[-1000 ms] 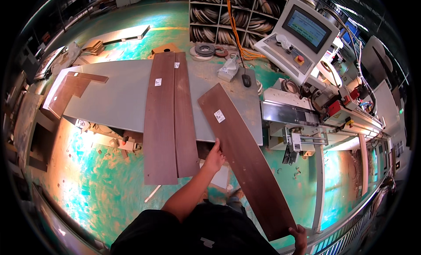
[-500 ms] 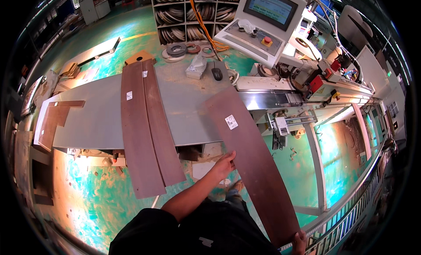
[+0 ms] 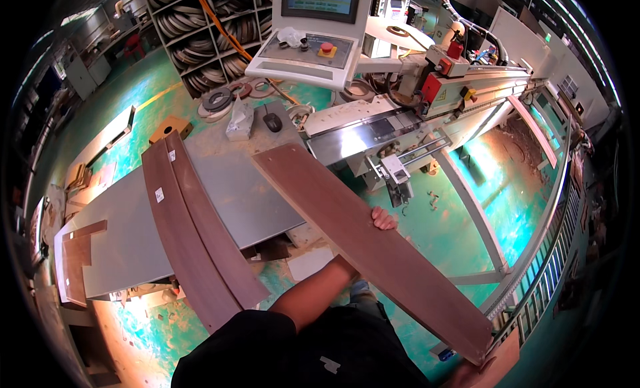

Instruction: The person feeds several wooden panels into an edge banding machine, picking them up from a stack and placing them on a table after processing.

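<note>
I hold a long brown board [image 3: 353, 235] slanting from the grey table toward the lower right, label-free face up. My left hand [image 3: 383, 218] reaches beneath it, fingers curled over the far edge near its middle. At the lower end, my right hand [image 3: 470, 369] grips the board, partly hidden and blurred. Two more brown boards [image 3: 175, 215], with white labels, lie side by side across the grey table [image 3: 120, 255], overhanging its near edge. Smaller brown pieces [image 3: 79, 255] lie at the table's left end. A black mouse [image 3: 272, 121] and a crumpled white bag [image 3: 240, 125] sit at the back.
A control console [image 3: 300, 58] stands behind the table, beside a rack of coiled edging strips [image 3: 193, 41]. An edgebanding machine [image 3: 453, 81] runs along the right, with a metal frame and rail [image 3: 467, 208] over the green floor. Cables hang down the rack.
The held board has turned over, hiding its label, and tilted further sideways. My left fingers now wrap over its far edge. The view has swung, shifting the console and machine leftward.
</note>
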`<move>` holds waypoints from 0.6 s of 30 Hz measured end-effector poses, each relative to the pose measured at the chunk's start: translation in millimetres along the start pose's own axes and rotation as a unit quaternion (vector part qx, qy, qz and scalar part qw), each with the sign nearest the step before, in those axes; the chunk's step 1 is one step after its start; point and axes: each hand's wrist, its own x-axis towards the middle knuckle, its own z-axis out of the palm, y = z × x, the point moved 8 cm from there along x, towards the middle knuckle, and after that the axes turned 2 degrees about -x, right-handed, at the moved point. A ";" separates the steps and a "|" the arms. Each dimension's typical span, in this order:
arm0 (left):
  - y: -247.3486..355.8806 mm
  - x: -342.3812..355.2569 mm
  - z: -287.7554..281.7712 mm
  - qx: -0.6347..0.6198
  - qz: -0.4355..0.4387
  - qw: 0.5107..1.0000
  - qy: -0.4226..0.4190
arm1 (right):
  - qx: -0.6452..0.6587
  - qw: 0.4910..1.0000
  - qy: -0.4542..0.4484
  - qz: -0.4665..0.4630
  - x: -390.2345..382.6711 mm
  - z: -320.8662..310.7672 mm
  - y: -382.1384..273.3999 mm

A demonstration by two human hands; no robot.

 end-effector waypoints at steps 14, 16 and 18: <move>-41.2 -29.4 2.2 0.091 -0.185 0.949 0.238 | -0.318 0.908 0.017 0.272 -11.3 -129.6 63.9; -4.6 -39.3 1.2 0.040 -0.147 0.976 0.156 | -0.310 0.915 0.061 0.252 -14.9 -152.2 74.4; 36.4 -49.0 3.3 0.033 -0.117 0.981 0.149 | -0.305 0.926 0.067 0.211 -29.8 -161.2 83.3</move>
